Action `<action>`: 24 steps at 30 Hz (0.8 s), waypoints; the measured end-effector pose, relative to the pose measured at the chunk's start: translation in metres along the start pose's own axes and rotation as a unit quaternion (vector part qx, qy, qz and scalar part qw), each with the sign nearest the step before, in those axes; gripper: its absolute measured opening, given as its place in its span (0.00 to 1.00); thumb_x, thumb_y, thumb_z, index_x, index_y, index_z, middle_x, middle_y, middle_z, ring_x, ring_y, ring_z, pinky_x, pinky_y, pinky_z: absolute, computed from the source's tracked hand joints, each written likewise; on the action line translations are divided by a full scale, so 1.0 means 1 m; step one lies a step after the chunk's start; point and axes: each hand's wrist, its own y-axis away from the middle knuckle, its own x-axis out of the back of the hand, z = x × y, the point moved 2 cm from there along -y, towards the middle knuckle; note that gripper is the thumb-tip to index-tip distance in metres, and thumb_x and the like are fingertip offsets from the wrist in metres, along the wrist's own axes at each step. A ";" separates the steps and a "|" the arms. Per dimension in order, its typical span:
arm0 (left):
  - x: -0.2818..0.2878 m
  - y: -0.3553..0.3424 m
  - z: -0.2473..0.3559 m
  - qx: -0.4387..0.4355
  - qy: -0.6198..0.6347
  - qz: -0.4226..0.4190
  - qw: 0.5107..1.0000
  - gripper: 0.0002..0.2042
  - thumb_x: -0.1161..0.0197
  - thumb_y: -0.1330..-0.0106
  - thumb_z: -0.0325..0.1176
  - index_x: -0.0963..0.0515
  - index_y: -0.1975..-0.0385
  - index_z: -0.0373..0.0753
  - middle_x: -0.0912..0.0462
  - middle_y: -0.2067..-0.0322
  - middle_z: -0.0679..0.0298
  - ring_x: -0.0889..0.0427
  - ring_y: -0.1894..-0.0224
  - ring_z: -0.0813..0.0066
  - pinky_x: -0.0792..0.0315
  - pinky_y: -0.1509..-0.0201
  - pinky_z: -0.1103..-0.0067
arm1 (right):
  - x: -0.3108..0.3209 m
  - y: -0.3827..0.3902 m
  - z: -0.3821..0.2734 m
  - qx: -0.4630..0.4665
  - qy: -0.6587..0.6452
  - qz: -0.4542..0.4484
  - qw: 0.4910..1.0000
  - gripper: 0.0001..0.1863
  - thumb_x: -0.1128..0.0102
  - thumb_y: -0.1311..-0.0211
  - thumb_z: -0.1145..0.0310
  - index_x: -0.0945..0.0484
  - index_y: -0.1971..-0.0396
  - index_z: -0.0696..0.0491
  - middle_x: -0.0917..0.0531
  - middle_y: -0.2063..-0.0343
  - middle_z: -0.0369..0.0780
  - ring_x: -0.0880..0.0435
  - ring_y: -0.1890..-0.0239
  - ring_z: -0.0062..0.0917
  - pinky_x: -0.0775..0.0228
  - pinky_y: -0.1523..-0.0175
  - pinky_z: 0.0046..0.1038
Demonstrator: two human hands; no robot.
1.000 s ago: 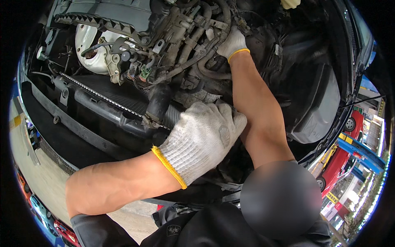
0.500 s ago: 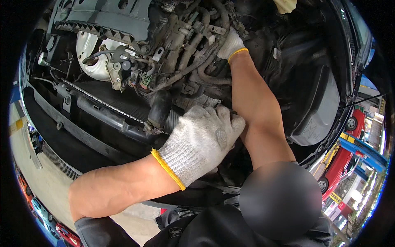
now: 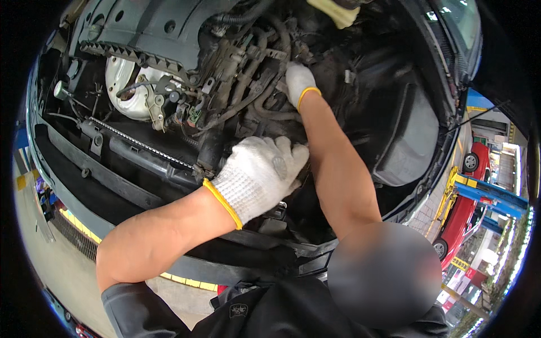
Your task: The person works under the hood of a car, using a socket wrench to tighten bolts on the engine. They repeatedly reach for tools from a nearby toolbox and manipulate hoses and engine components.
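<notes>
The person leans over an open car engine bay (image 3: 141,186) that fills most of the frame. Both hands wear white knit gloves with yellow cuffs. The left hand (image 3: 260,172) sits in the middle of the frame, palm down, with its fingers close together and curled over dark parts low in the bay; what it grips under the glove is hidden. The right hand (image 3: 298,81) reaches farther in, near the upper middle, among a bunch of black hoses (image 3: 253,96). Its fingers are tucked behind the hoses, so I cannot tell if they are apart or closed. A white round tank (image 3: 127,90) sits in the upper left. A red car (image 3: 470,197) stands at the right edge.
</notes>
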 end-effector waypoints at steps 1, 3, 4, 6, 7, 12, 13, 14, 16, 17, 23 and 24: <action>0.002 0.000 0.001 -0.010 0.008 0.010 1.000 0.23 0.21 0.35 0.52 0.20 0.53 0.42 0.14 0.61 0.56 0.08 0.61 0.53 0.15 0.57 0.61 | 0.008 0.010 -0.001 0.084 0.216 0.031 0.972 0.16 0.28 0.28 0.64 0.11 0.48 0.59 0.08 0.50 0.58 0.09 0.45 0.55 0.15 0.37 0.45; 0.000 -0.002 0.002 -0.031 0.015 0.027 0.999 0.23 0.20 0.35 0.52 0.20 0.55 0.42 0.14 0.63 0.56 0.08 0.63 0.53 0.15 0.59 0.60 | 0.020 0.032 0.004 -0.100 -0.036 0.091 0.990 0.24 0.36 0.24 0.59 0.16 0.36 0.58 0.10 0.43 0.60 0.13 0.37 0.57 0.18 0.31 0.46; -0.001 -0.003 0.000 -0.039 0.015 0.039 0.998 0.23 0.20 0.36 0.52 0.21 0.55 0.42 0.14 0.64 0.55 0.08 0.64 0.53 0.15 0.60 0.60 | 0.027 0.046 0.000 -0.178 -0.167 0.119 0.962 0.28 0.40 0.22 0.57 0.18 0.31 0.57 0.11 0.40 0.61 0.15 0.33 0.58 0.20 0.29 0.47; -0.008 0.000 -0.004 -0.044 0.009 0.071 0.996 0.24 0.19 0.37 0.53 0.21 0.57 0.42 0.15 0.66 0.55 0.08 0.67 0.52 0.16 0.64 0.58 | 0.046 0.081 -0.022 -0.157 -0.097 0.114 0.976 0.32 0.47 0.19 0.56 0.25 0.21 0.53 0.10 0.42 0.61 0.12 0.35 0.58 0.20 0.30 0.47; -0.005 -0.002 0.000 -0.052 0.005 0.073 0.996 0.24 0.19 0.37 0.53 0.22 0.57 0.42 0.15 0.66 0.54 0.08 0.67 0.52 0.16 0.64 0.58 | 0.055 0.094 -0.010 -0.147 -0.159 0.108 0.970 0.32 0.48 0.18 0.57 0.25 0.21 0.55 0.10 0.43 0.61 0.06 0.44 0.53 0.17 0.35 0.44; -0.002 -0.001 -0.010 -0.047 -0.026 0.066 0.996 0.25 0.24 0.32 0.57 0.21 0.54 0.42 0.13 0.66 0.52 0.08 0.67 0.50 0.16 0.64 0.57 | 0.153 0.199 -0.080 -0.046 -0.493 0.112 0.861 0.28 0.48 0.11 0.72 0.32 0.18 0.60 0.15 0.33 0.48 0.11 0.40 0.29 0.10 0.38 0.31; 0.003 -0.003 -0.008 -0.045 -0.028 0.055 0.997 0.25 0.24 0.31 0.58 0.21 0.53 0.42 0.12 0.65 0.51 0.08 0.67 0.50 0.16 0.64 0.57 | 0.176 0.213 -0.083 0.020 -0.476 0.149 0.866 0.27 0.48 0.11 0.72 0.32 0.18 0.60 0.15 0.33 0.47 0.11 0.39 0.29 0.10 0.37 0.31; 0.005 -0.004 -0.004 -0.045 -0.028 0.041 0.998 0.25 0.25 0.30 0.59 0.20 0.53 0.42 0.12 0.65 0.51 0.08 0.67 0.49 0.16 0.63 0.56 | 0.199 0.225 -0.081 0.081 -0.456 0.186 0.867 0.27 0.48 0.11 0.72 0.32 0.19 0.61 0.14 0.34 0.46 0.11 0.39 0.29 0.10 0.37 0.32; -0.002 -0.002 -0.006 -0.074 -0.045 0.091 0.992 0.25 0.23 0.33 0.57 0.23 0.56 0.42 0.14 0.68 0.55 0.08 0.71 0.53 0.18 0.68 0.59 | 0.247 0.228 -0.079 0.120 -0.386 0.266 0.875 0.27 0.47 0.10 0.71 0.31 0.19 0.62 0.14 0.34 0.47 0.11 0.40 0.29 0.11 0.38 0.31; -0.002 -0.002 -0.007 -0.075 -0.046 0.091 0.992 0.25 0.23 0.32 0.57 0.23 0.57 0.42 0.14 0.68 0.55 0.08 0.71 0.53 0.18 0.68 0.59 | 0.270 0.225 -0.080 0.121 -0.409 0.281 0.860 0.27 0.47 0.10 0.70 0.32 0.19 0.62 0.14 0.35 0.48 0.10 0.42 0.28 0.11 0.39 0.29; 0.010 -0.007 -0.001 -0.065 -0.028 0.036 0.997 0.26 0.26 0.29 0.58 0.23 0.52 0.39 0.12 0.62 0.49 0.07 0.65 0.47 0.14 0.61 0.55 | 0.373 0.170 -0.031 0.067 -0.411 0.296 0.860 0.26 0.48 0.13 0.72 0.28 0.22 0.64 0.09 0.42 0.46 0.08 0.51 0.25 0.12 0.48 0.26; 0.011 -0.008 0.001 -0.066 -0.026 0.034 0.997 0.26 0.26 0.29 0.57 0.23 0.52 0.39 0.12 0.62 0.49 0.07 0.65 0.47 0.14 0.61 0.55 | 0.384 0.161 -0.023 0.060 -0.410 0.291 0.862 0.25 0.48 0.13 0.72 0.27 0.23 0.64 0.09 0.43 0.46 0.08 0.53 0.25 0.12 0.49 0.25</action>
